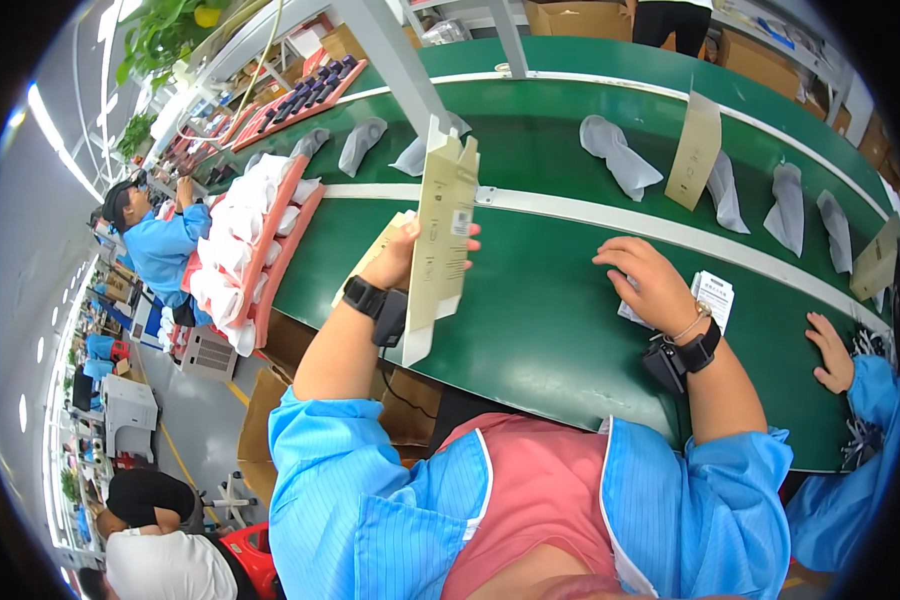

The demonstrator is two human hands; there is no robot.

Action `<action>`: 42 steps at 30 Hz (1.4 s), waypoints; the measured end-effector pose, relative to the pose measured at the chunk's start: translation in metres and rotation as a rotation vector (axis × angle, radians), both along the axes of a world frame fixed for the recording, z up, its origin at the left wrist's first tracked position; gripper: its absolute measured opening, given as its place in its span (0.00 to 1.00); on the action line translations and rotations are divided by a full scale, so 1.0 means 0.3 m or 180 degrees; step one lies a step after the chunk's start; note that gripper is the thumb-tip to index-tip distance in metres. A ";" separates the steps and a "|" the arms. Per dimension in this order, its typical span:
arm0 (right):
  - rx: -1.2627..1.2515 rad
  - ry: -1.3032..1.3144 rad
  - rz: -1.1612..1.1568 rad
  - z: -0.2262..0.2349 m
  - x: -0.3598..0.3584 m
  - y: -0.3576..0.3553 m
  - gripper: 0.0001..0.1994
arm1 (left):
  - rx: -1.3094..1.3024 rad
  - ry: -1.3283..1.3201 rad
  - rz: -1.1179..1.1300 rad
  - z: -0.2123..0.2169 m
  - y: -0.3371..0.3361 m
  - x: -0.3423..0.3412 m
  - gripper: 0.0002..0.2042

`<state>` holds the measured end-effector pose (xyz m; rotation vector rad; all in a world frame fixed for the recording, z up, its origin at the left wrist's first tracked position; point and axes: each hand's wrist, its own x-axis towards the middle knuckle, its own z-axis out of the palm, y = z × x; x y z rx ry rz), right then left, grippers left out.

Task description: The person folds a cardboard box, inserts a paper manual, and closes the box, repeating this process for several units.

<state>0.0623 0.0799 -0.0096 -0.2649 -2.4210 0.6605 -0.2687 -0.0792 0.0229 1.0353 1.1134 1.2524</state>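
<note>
Upright in front of me on the left, a beige cardboard box point(438, 235) with small printed drawings and a label is gripped by my left hand point(398, 258). Its end flaps stick out at the top, and my fingertips show past its right side. My right hand point(650, 285) hovers over or rests on the green work surface point(530, 300), holding nothing I can see, its fingers bent and apart. Beside and partly under that hand lie white printed leaflets point(712, 298). Each of my wrists wears a black strapped device.
Grey-wrapped items point(618, 155) lie along the green belt beyond a pale rail point(590, 220). Another beige box point(694, 150) stands among them. Red trays point(280, 250) of white-wrapped items are stacked at left. A co-worker's hand point(830, 352) rests at right; another person point(155, 235) works at left.
</note>
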 end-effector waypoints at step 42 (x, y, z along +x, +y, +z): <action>-0.2163 0.2398 0.0648 0.116 -0.166 -0.119 0.32 | 0.3066 0.3495 0.1512 -0.100 0.270 0.332 0.41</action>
